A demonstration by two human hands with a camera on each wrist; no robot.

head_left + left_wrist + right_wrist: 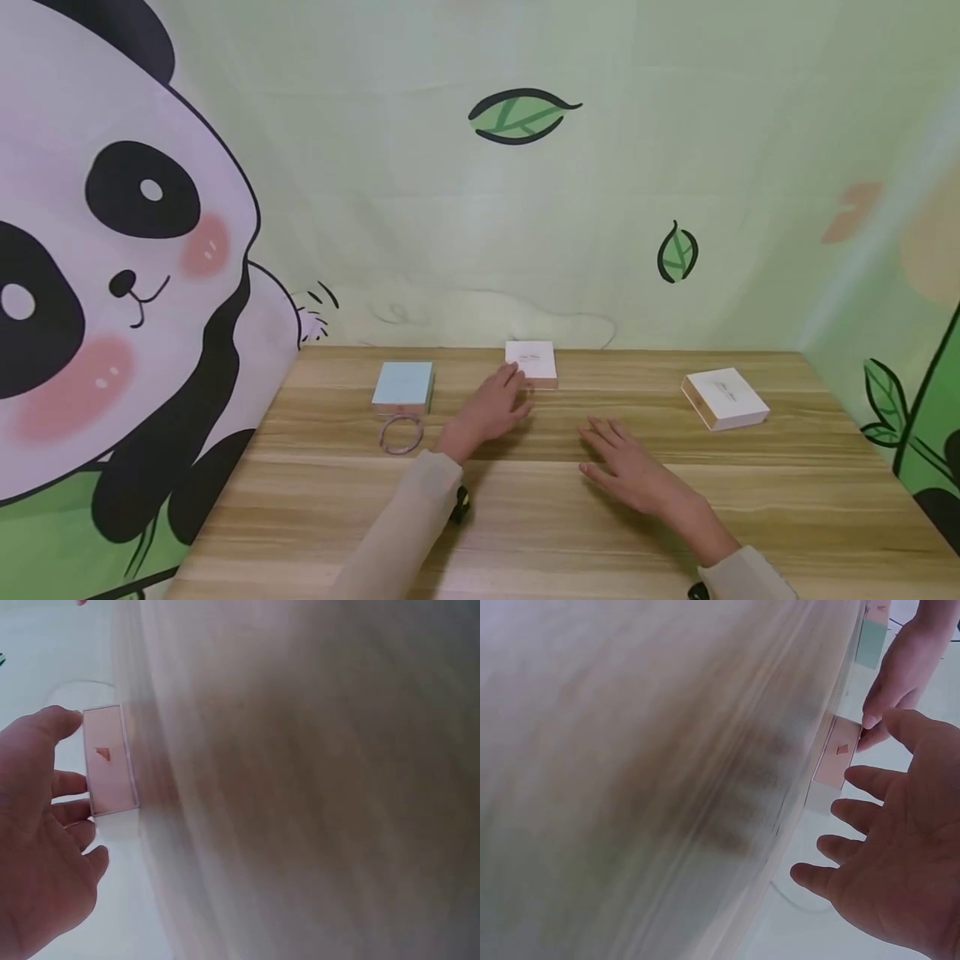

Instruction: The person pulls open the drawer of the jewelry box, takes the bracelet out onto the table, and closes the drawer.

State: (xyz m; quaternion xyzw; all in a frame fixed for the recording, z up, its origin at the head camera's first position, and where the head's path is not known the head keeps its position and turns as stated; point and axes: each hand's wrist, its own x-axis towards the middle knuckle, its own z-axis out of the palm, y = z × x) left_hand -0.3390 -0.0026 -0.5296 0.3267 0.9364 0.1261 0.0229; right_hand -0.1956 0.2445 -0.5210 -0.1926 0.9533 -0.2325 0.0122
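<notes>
A small white box (532,360) with printed lettering and a pink front side stands at the table's back edge, near the middle. My left hand (491,407) reaches to its near left corner, with the fingers loosely extended. In the left wrist view the thumb and fingers lie around the view of the box's pink side (109,759); whether they touch it I cannot tell. My right hand (626,467) hovers over the table to the right, its fingers spread and holding nothing. The right wrist view shows that palm (900,832) with straight fingers.
A light blue box (403,385) stands at the left, with a thin pinkish ring (401,434) in front of it. Another white box (725,398) sits at the right, turned at an angle. Behind the wooden table (525,533) hangs a printed backdrop (420,217) with a panda.
</notes>
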